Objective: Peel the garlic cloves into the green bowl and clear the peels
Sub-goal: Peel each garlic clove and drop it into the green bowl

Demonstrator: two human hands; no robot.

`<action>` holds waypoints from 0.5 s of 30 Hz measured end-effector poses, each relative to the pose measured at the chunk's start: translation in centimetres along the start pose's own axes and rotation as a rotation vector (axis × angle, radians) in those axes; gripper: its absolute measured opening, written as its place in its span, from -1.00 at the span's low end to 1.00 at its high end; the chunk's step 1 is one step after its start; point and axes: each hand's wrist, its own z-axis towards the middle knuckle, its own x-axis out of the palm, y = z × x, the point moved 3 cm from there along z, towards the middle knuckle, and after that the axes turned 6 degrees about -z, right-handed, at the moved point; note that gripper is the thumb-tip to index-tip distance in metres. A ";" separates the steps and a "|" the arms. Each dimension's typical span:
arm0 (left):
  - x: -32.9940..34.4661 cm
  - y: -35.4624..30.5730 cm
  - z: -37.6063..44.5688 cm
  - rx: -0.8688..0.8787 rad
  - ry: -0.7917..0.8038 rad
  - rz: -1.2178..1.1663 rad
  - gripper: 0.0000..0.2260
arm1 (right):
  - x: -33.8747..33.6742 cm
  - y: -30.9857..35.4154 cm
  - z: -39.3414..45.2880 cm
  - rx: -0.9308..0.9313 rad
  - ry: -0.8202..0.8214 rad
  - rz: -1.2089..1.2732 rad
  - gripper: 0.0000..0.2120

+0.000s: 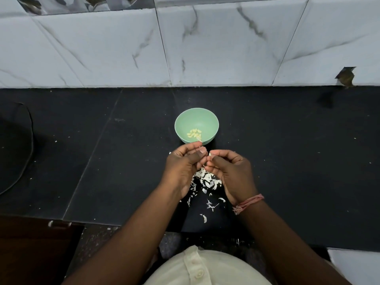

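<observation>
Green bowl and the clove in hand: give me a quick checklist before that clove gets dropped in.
1. Green bowl upright on the counter, just beyond both hands: ok.
2. Peeled cloves already lie in the bowl, with room left: ok.
3. Right hand pinches a garlic clove at its fingertips: ok.
4. Clove fully peeled: cannot tell, mostly hidden by fingers.
5. Left hand pinches a bit of peel over the bowl's near rim, which might fall in: not ok.
6. Peels piled on the counter under the hands, not cleared: not ok.
</observation>
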 end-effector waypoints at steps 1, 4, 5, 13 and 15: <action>0.0 0.0 -0.1 0.006 -0.004 0.008 -0.74 | -0.1 0.1 0.0 -0.025 -0.024 -0.066 -0.91; -0.1 0.1 -0.3 0.022 -0.007 0.057 -0.72 | 0.0 0.6 -0.2 -0.134 -0.067 -0.295 -0.88; -0.1 0.2 -0.3 0.026 -0.005 0.072 -0.71 | 0.1 0.8 -0.3 -0.181 -0.071 -0.372 -0.88; -0.3 0.4 -0.6 -0.070 -0.070 0.019 -0.78 | 0.5 0.5 -0.4 -0.233 -0.108 -0.504 -0.88; -0.3 0.5 -0.7 -0.098 -0.080 -0.019 -0.78 | 0.6 0.4 -0.4 -0.233 -0.092 -0.509 -0.86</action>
